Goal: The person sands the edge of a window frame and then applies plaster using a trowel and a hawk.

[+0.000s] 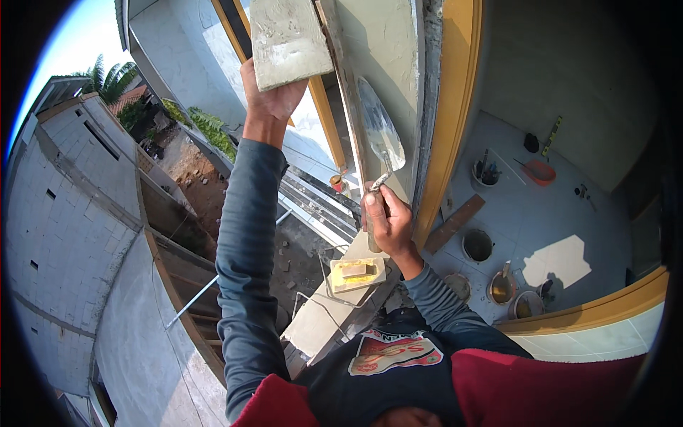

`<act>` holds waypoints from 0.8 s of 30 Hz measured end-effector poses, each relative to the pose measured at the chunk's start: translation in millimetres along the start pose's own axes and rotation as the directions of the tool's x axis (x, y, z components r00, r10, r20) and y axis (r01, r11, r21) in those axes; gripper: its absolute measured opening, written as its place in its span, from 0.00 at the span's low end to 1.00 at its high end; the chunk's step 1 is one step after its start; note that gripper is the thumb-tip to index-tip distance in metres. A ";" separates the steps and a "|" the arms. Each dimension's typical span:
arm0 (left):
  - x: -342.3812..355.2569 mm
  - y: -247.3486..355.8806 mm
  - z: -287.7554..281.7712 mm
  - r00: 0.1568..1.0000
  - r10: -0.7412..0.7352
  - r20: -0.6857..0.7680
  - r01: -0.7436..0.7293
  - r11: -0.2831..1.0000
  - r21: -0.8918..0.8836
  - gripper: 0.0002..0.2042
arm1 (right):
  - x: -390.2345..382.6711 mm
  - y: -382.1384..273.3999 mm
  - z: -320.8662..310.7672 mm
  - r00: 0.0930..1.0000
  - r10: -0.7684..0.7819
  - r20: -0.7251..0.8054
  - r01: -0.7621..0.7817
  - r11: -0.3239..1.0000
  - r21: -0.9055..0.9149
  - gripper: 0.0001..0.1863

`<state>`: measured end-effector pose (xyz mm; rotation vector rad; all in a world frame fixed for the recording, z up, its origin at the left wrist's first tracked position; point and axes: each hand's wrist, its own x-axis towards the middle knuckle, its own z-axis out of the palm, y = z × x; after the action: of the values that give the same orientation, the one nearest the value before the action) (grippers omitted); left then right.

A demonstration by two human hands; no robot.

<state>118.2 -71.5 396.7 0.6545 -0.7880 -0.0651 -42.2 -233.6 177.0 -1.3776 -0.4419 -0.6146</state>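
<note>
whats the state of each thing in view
Grey rectangular board: mortar-smeared, raised on left hand
Long metal trowel: smeared blade, handle gripped in right hand
Yellow rectangular float: lying handle up on pale plank
White round bucket: upright, open, tools inside
Dark-filled round bucket: upright, open

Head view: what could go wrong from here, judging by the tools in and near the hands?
The flat grey mortar-smeared board is held up by the left hand alone, so it could tip. The grey metal trowel in the right hand is close to the long wooden strip and might knock it. The yellow-and-beige rectangular float lies on the pale plank and could be bumped off.
</note>
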 end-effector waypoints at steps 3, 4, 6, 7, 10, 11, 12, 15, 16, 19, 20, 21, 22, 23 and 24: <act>0.9 4.1 9.4 1.000 -0.022 -0.001 0.022 1.000 0.002 0.23 | 1.2 24.9 1.8 0.999 0.009 -0.046 -0.008 1.000 0.014 0.12; -1.3 4.1 12.3 1.000 0.000 -0.020 0.000 1.000 -0.013 0.23 | 2.7 15.1 0.7 0.998 0.031 -0.054 -0.029 0.999 0.025 0.12; -0.1 -1.0 12.9 0.999 -0.015 -0.030 0.017 0.998 0.054 0.24 | 0.1 13.5 -9.3 0.997 0.003 -0.073 -0.009 0.997 -0.072 0.12; 0.4 0.6 6.3 0.999 0.013 -0.042 -0.012 0.999 0.035 0.24 | -3.4 10.8 -11.5 0.993 -0.029 -0.114 0.014 0.992 -0.126 0.13; 6.4 -0.9 -22.5 0.842 -0.011 0.539 0.307 0.831 -0.463 0.28 | -16.8 -18.2 -14.3 0.995 -0.038 -0.094 0.041 0.999 0.036 0.15; 5.2 -6.2 -16.0 0.885 -0.017 0.465 0.231 0.884 -0.407 0.28 | -20.5 -24.9 -21.5 0.996 -0.029 -0.085 0.032 0.999 0.030 0.15; 2.3 -9.8 -11.0 0.960 -0.028 0.280 0.097 0.966 -0.239 0.28 | -23.5 -29.8 -31.5 0.999 -0.009 -0.050 0.009 1.000 0.008 0.15; -6.3 -8.3 7.3 0.996 -0.043 0.074 0.042 0.999 0.023 0.28 | -39.9 -58.3 -62.4 0.979 0.194 0.058 -0.188 0.977 -0.100 0.17; -12.3 -4.3 7.8 0.996 -0.047 0.071 0.043 0.998 0.048 0.28 | -44.7 -70.4 -71.9 0.957 0.276 0.092 -0.259 0.952 -0.162 0.16; -17.3 -8.7 8.7 0.993 -0.069 0.092 0.062 0.995 0.072 0.29 | -49.7 -100.3 -104.3 0.851 0.508 0.134 -0.454 0.839 -0.301 0.15; -21.6 -9.6 6.5 0.993 -0.076 0.088 0.069 0.994 0.082 0.29 | -46.7 -107.7 -108.3 0.828 0.540 0.152 -0.442 0.795 -0.414 0.14; -26.8 -9.3 3.6 0.993 -0.082 0.079 0.074 0.992 0.098 0.29 | -40.2 -114.9 -108.0 0.801 0.574 0.167 -0.423 0.741 -0.521 0.13; -30.8 -9.3 0.4 0.994 -0.082 0.074 0.074 0.993 0.095 0.29 | -31.9 -124.2 -103.8 0.798 0.584 0.150 -0.428 0.724 -0.541 0.13; -32.0 -13.1 -1.5 0.993 -0.087 0.078 0.079 0.993 0.091 0.29 | -20.1 -131.9 -100.2 0.761 0.642 0.091 -0.441 0.615 -0.654 0.13; -35.1 -18.0 -3.1 0.993 -0.092 0.077 0.086 0.993 0.083 0.29 | -10.3 -140.3 -96.9 0.722 0.691 0.025 -0.445 0.491 -0.749 0.15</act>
<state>98.5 -74.1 362.4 0.7660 -0.8421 -0.1430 -145.6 -338.6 263.4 -2.2601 0.0693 0.0717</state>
